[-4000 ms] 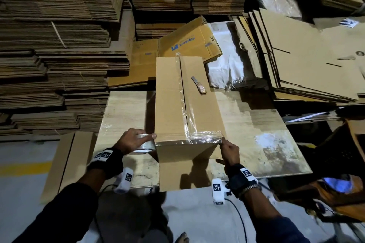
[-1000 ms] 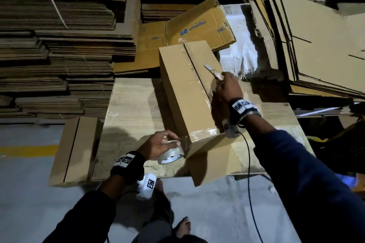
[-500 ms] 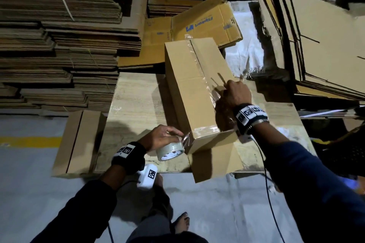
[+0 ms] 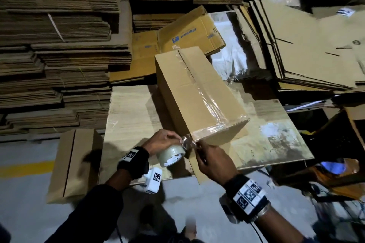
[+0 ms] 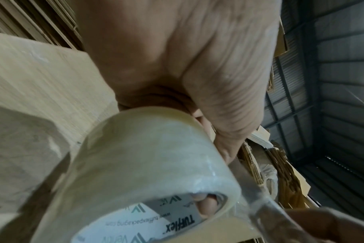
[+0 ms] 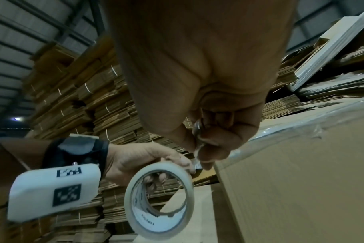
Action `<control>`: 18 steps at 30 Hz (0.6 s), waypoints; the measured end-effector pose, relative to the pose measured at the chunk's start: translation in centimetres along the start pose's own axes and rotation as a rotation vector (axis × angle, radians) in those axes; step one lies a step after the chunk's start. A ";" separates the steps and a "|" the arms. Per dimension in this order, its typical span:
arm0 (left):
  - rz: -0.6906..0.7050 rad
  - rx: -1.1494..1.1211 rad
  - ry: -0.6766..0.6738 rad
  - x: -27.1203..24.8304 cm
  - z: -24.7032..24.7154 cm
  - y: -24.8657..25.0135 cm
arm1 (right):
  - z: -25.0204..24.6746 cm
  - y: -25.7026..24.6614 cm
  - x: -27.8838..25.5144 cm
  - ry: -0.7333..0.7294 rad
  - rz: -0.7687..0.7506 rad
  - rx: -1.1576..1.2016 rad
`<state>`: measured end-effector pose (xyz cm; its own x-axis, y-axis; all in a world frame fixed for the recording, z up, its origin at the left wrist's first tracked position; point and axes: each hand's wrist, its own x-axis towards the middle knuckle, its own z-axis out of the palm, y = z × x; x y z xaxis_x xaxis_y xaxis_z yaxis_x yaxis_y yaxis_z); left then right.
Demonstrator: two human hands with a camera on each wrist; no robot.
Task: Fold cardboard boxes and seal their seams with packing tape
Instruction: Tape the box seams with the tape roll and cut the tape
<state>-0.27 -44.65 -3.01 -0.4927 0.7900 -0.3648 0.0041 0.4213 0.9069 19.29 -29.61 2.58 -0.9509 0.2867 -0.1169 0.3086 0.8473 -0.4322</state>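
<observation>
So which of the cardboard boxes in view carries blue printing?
The flattened box lying behind the taped box, against the stacks; it shows a blue logo and lettering, while the taped box and the other flattened cartons are plain brown.

Place: a packaging warehouse or carton store.
Stock: tall stacks of flattened cardboard fill the back wall, some bundled with straps.
More stock: loose flat cartons lean at the right.
Building: corrugated metal wall with steel framing.
Floor: grey concrete floor with a yellow line.
</observation>
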 end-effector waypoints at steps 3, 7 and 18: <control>0.001 0.031 -0.026 0.1 -0.3 -0.2 | 1.6 -1.3 -0.7 0.016 0.042 -0.049; 0.015 0.049 -0.035 0.2 -0.4 0.0 | 2.5 -2.6 -1.0 0.045 0.081 -0.127; 0.042 0.149 -0.008 1.4 -0.3 -0.6 | 1.9 -6.7 1.5 -0.047 0.265 -0.308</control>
<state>-1.21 -43.93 -4.01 -0.4829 0.8113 -0.3296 0.1537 0.4491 0.8802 15.81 -35.68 3.59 -0.8351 0.4987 -0.2322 0.5296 0.8429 -0.0944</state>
